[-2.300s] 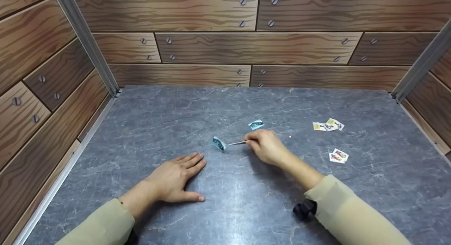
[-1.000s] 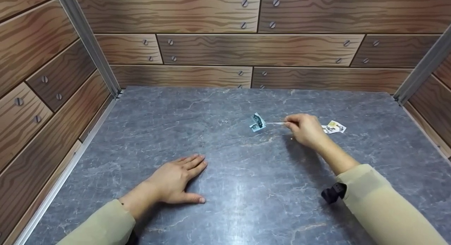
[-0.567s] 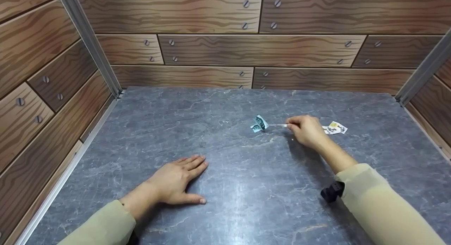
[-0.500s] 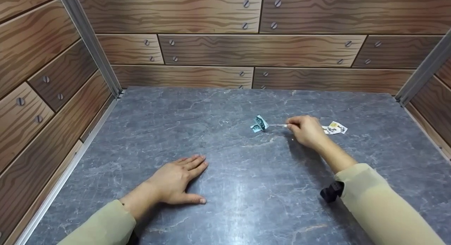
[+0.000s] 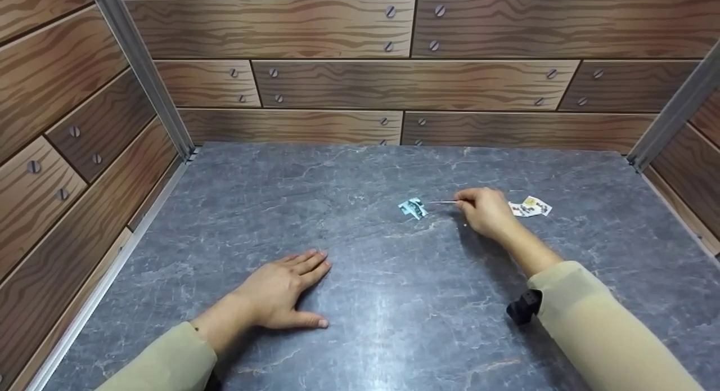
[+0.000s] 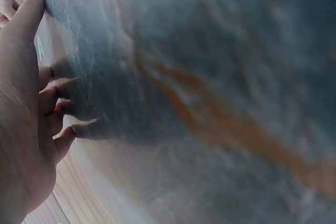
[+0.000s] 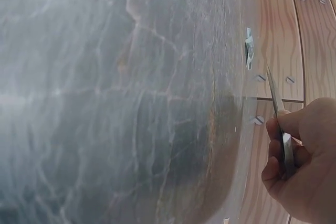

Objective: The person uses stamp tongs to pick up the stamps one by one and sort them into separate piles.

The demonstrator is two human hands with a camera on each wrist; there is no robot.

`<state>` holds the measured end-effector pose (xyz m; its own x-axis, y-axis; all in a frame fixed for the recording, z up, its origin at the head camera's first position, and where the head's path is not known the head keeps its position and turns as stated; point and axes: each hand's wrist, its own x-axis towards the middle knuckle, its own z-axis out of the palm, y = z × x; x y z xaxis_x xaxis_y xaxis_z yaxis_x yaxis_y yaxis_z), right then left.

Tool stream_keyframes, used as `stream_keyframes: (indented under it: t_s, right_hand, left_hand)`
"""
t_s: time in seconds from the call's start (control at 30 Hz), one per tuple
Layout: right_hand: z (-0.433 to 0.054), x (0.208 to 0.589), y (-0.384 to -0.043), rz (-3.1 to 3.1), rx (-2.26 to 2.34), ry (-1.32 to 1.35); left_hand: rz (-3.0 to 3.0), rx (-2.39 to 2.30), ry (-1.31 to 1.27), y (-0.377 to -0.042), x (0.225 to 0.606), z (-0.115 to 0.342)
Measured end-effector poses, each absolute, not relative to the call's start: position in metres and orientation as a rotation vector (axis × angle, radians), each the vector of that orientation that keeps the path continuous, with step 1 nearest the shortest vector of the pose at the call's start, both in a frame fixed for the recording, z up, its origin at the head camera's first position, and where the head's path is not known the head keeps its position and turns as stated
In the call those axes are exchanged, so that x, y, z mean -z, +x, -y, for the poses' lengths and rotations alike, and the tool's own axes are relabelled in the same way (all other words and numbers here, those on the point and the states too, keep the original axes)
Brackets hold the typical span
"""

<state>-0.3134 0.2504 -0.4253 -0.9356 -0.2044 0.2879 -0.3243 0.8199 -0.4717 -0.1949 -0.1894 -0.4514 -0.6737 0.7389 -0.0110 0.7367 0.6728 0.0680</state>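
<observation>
In the head view my right hand (image 5: 485,212) pinches slim metal tweezers (image 5: 443,202) between thumb and fingers, tips pointing left. Just off those tips lie two small blue stamp-like papers (image 5: 415,208), overlapping on the table. The right wrist view shows the tweezers (image 7: 286,148) with nothing at their pointed end, and the blue papers (image 7: 249,49) beyond. My left hand (image 5: 281,290) rests palm down on the table, fingers straight and thumb spread to the side; it holds nothing.
Two white stamp-like papers with yellow and dark print (image 5: 538,206) lie right of my right hand, partly covered by it. A white speck (image 5: 465,225) is below that hand. Wood-patterned walls (image 5: 332,84) enclose the grey marbled tabletop (image 5: 281,183).
The right hand carried one blue paper rightward and back to the other blue one. It now lies flat, let go from the tweezers. The red-printed papers became hidden behind the right arm.
</observation>
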Motion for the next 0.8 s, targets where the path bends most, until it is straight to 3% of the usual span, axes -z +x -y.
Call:
stream_keyframes:
  t_s: [0.8]
  right_hand:
    - [-0.266,0.412,-0.273,2.711,-0.909,0.421]
  left_hand:
    - [-2.816,-0.096,1.217,-0.194,0.452,0.190]
